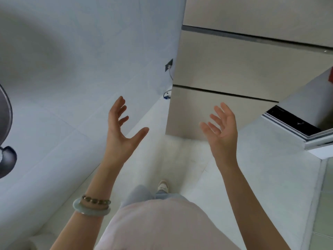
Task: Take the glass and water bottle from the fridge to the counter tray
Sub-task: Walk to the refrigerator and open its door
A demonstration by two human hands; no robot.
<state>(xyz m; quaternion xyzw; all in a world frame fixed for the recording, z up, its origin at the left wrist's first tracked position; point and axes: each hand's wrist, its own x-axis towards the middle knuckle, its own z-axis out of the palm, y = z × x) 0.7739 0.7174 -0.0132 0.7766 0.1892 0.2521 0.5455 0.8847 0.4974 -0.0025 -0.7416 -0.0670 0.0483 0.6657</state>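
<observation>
A tall silver-beige fridge [225, 65] stands ahead of me with its doors closed, split by dark horizontal seams. My left hand [120, 130] is raised in front of me, fingers spread, holding nothing; it hovers left of the fridge's lower corner. My right hand [222, 130] is raised too, palm turned inward, fingers apart and empty, in front of the fridge's bottom door. Neither hand touches the fridge. No glass, water bottle or tray shows in the head view.
A white tiled wall [75, 60] runs along the left, with a socket and cable [169, 64] beside the fridge. A counter edge with a dark top [292, 121] juts in at right. A fan [5, 127] sits at the far left. White floor [180, 159] lies underfoot.
</observation>
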